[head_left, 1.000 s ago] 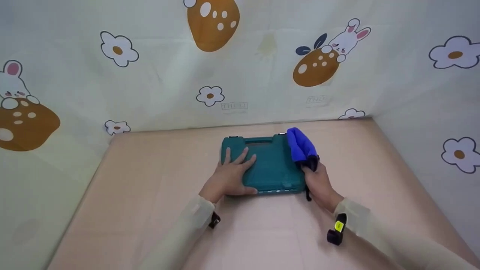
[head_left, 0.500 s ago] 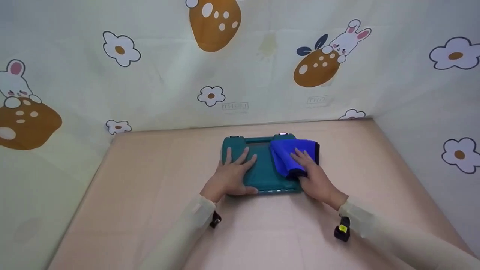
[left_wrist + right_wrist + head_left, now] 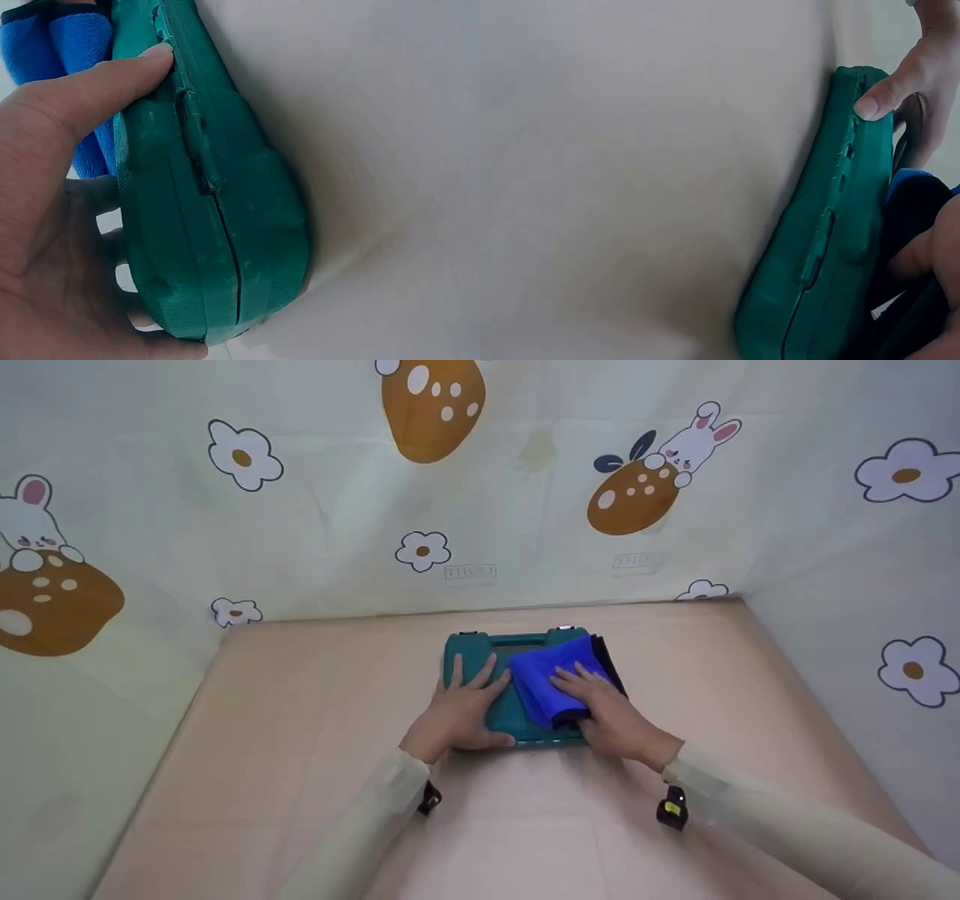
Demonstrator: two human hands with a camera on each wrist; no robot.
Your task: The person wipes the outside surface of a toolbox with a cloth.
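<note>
Blue cloth (image 3: 541, 679) is lying beneath the straight-fingered right hand (image 3: 609, 714); alongside, the wide-spread left hand (image 3: 461, 714) is touching a green case (image 3: 510, 716).

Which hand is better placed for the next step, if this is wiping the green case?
The right hand, most likely: it rests on the blue cloth, over the green case. The left hand is spread on the case's left part without cloth, so it seems better for steadying.
</note>
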